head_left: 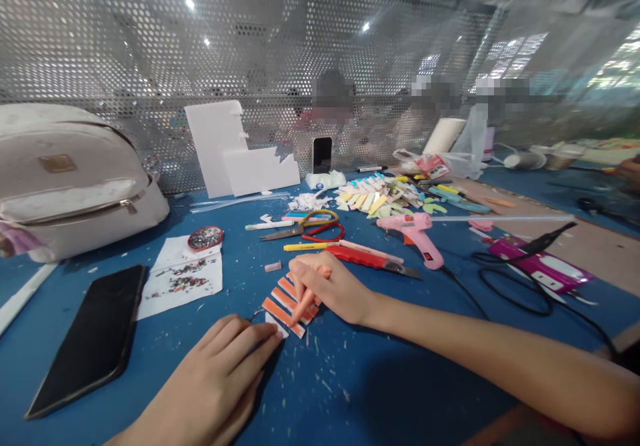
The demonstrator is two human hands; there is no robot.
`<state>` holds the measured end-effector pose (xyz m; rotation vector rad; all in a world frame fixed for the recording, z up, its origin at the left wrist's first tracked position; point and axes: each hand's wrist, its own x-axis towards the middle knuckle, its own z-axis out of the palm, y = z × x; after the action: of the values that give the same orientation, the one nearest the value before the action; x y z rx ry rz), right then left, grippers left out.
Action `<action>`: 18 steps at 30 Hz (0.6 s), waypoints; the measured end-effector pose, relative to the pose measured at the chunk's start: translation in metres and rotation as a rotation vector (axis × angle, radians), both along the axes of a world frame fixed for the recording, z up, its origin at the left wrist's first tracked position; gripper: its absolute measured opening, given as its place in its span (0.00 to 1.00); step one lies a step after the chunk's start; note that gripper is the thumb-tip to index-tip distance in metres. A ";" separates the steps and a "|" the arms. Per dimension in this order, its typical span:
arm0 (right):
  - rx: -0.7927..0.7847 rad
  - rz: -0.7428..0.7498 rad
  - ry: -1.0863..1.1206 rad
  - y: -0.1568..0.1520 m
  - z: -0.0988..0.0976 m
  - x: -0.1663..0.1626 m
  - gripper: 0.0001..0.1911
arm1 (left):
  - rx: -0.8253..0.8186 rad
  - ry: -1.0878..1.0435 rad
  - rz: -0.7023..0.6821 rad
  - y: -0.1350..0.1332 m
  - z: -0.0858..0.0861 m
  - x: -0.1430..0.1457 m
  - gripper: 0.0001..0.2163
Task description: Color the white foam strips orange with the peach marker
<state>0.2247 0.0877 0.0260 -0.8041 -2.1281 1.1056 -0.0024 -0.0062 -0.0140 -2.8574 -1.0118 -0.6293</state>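
Observation:
My right hand is closed around an orange marker, its tip down on a row of small orange-coloured strips with white edges. Several strips lie side by side on the blue table; part of the row is hidden under my right hand. My left hand lies flat with fingers stretched, its fingertips resting on a small white piece beside the nearest strip. Just beyond the strips is a short pinkish piece. A red utility knife with its blade out and scissors lie farther back.
A pink glue gun with a black cord lies right of a pile of pastel pieces. A purple power box sits farther right. At left are a black phone, a paper sheet with beads and a white backpack.

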 end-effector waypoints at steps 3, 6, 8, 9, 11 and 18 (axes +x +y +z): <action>0.094 -0.024 0.008 0.000 -0.001 0.000 0.29 | 0.007 -0.003 0.004 -0.001 0.000 0.000 0.23; 0.053 -0.020 -0.001 0.000 -0.002 0.000 0.30 | 0.007 -0.007 -0.001 -0.002 0.001 0.000 0.23; -0.003 -0.019 0.025 -0.001 -0.001 0.000 0.33 | 0.000 -0.016 -0.004 -0.002 0.002 0.000 0.23; -0.014 -0.020 0.046 -0.001 -0.001 0.000 0.33 | -0.005 -0.016 -0.002 -0.002 0.002 -0.001 0.23; -0.005 -0.025 0.082 -0.002 -0.001 0.000 0.33 | -0.012 -0.011 0.002 -0.001 0.002 -0.001 0.24; -0.037 -0.015 0.099 -0.003 0.000 0.000 0.38 | 0.003 -0.018 -0.005 0.000 0.002 -0.001 0.24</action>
<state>0.2246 0.0844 0.0259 -0.7647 -2.0218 1.1560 -0.0030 -0.0062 -0.0123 -2.8571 -1.0060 -0.6573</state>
